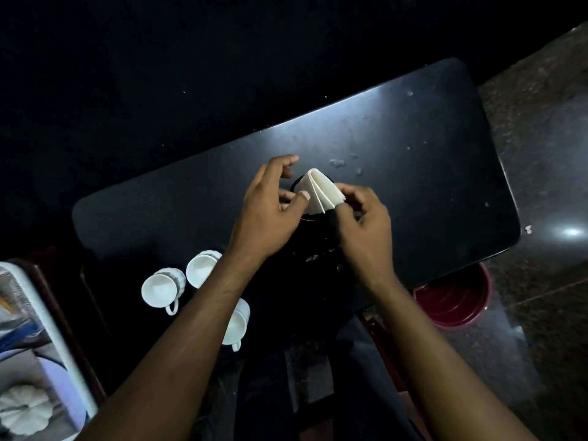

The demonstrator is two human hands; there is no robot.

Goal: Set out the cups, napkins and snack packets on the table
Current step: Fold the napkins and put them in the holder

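A folded stack of white napkins (321, 190) stands fanned in a dark round holder (307, 216) at the middle of the black table (429, 173). My right hand (362, 224) pinches the napkins' right corner. My left hand (270, 202) touches their left edge with thumb and fingertips, fingers curled around the holder's left side. Three white cups stand near the table's front left: one (162, 289) with its handle toward me, one (201, 268) behind it, and one (237, 323) partly hidden under my left forearm. No snack packets show.
A dark red bucket (455, 297) sits on the speckled floor under the table's right front corner. At the far left a white-framed tray or shelf (47, 329) holds a white lidded dish (25, 409). Crumbs dot the tabletop.
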